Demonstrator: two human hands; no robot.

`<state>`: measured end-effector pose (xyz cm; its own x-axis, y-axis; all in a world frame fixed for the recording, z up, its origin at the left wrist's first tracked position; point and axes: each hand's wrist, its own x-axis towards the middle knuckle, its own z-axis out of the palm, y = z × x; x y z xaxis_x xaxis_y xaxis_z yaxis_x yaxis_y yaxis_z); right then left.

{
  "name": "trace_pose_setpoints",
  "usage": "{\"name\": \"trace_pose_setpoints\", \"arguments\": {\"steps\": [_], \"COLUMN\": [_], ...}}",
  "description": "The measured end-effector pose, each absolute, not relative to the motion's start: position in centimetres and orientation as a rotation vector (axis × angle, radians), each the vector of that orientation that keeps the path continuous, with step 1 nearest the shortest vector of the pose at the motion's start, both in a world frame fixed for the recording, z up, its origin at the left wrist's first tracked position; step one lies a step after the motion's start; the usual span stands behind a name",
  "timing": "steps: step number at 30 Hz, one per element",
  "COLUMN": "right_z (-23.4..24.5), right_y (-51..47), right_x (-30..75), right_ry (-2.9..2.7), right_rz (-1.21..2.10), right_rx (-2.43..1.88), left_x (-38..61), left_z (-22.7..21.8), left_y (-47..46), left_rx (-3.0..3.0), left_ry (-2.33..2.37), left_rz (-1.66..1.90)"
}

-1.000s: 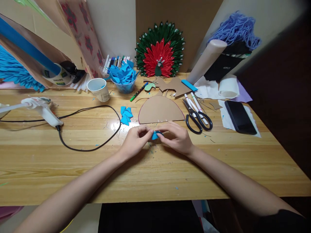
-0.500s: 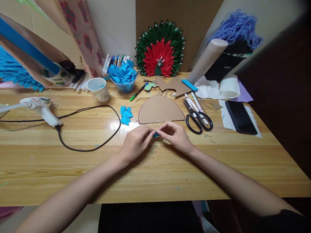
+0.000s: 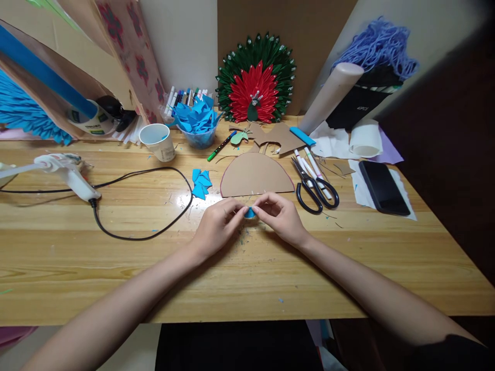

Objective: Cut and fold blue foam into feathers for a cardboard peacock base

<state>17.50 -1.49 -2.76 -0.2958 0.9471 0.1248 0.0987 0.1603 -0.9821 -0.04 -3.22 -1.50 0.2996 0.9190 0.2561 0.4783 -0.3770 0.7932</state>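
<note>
Between my fingertips is a small blue paper piece (image 3: pixel 249 212), pinched from both sides just above the table. My left hand (image 3: pixel 217 222) is closed on its left edge, and my right hand (image 3: pixel 281 216) grips the right edge with thumb and forefinger. Just beyond my hands lies a cardboard half-circle (image 3: pixel 257 175) with a dark red line along its curve. A little heap of folded blue pieces (image 3: pixel 201 184) rests to the left of it. Black-handled scissors (image 3: pixel 315 190) lie to its right, beside some white markers (image 3: pixel 314 167).
A white glue gun (image 3: pixel 69 175) stands at left, its black cable (image 3: pixel 135 239) looping across the table. Behind are a paper cup (image 3: pixel 158 147), a plastic bowl (image 3: pixel 199 139) of blue pieces and a green-red peacock decoration (image 3: pixel 255 82). A phone (image 3: pixel 383 186) lies at right.
My fingertips have drawn slightly apart, so more of the blue paper piece shows between them. Both hands stay in nearly the same place, and the other things have not moved.
</note>
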Motion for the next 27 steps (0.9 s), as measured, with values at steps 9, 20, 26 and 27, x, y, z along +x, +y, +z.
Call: {"name": "trace_pose_setpoints", "arguments": {"steps": [9, 20, 26, 27], "right_z": [-2.7, -2.8, -2.2, -2.1], "right_y": [-1.9, -1.7, -1.5, -1.5], "right_x": [17.7, 17.7, 18.1, 18.2], "right_ry": [-1.743, -1.802, -1.895, -1.915], "right_rz": [1.056, 1.034, 0.67, 0.579], "right_rx": [-0.993, -0.981, -0.921, -0.892], "left_x": [-0.4, -0.5, -0.3, -0.2], "left_z": [-1.1, -1.4, -1.1, -0.9], "left_y": [-3.3, -3.1, -3.2, -3.3], "left_rx": [2.031, 1.976, 1.711, 1.578], "left_ry": [1.217, 1.244, 1.307, 1.288], "left_rz": [1.021, 0.984, 0.954, 0.901]}}
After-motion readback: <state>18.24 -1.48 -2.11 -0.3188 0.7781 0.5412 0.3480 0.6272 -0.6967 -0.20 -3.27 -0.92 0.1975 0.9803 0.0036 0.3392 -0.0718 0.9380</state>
